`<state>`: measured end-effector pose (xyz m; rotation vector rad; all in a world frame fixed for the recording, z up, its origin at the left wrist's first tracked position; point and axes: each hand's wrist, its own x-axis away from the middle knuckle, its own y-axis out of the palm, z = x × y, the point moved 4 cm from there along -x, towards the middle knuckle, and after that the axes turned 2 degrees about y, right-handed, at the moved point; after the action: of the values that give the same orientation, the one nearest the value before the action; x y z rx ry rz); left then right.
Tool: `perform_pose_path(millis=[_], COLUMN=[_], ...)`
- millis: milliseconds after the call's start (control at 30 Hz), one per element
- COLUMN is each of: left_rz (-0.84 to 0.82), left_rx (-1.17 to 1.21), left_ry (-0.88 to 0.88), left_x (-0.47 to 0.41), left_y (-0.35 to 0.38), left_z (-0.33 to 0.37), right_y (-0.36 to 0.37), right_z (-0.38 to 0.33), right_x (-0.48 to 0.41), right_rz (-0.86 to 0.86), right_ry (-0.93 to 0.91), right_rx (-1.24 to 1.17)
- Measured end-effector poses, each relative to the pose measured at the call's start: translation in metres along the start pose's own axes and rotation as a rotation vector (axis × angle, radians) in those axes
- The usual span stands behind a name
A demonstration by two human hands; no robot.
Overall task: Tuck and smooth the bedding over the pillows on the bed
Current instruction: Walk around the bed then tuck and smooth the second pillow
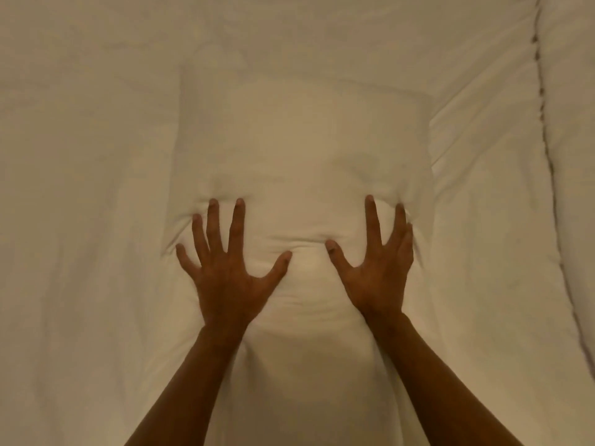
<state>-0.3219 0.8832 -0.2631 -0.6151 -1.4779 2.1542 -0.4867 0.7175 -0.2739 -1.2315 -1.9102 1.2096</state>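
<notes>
Head view: left hand (pixel 225 278) and right hand (pixel 376 272) pressed flat, fingers spread, on bedding (pixel 306 140).

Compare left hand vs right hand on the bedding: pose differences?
The left hand has all four fingers fanned apart; the right hand has its outer fingers bunched together. The left hand sits at the raised mound's left edge, the right hand near its right edge. Both lie flat, palms down, open, thumbs pointing inward, pressing the cream cloth bedding and creasing it at the fingertips.
</notes>
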Motion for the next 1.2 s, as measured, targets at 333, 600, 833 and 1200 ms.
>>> perform_pose_path(millis=[333,600,833,1200], left_rz=[-0.114,-0.117,0.035,-0.050], left_rx=[0.117,0.143,-0.153,-0.083], left_ry=[-0.148,-0.214,-0.043,0.039], left_x=[-0.006,-0.012,-0.015,-0.009], left_y=[-0.024,-0.020,-0.002,-0.056], left_z=[-0.008,0.009,0.013,0.037], right_y=[-0.021,-0.019,-0.005,-0.048], right_z=[-0.009,-0.019,-0.030,-0.051], right_x=[0.013,0.017,0.006,0.010], right_rz=[-0.003,-0.085,-0.018,-0.023], right_ry=[0.033,0.111,0.036,-0.062], right_rx=[-0.022,-0.022,0.145,0.192])
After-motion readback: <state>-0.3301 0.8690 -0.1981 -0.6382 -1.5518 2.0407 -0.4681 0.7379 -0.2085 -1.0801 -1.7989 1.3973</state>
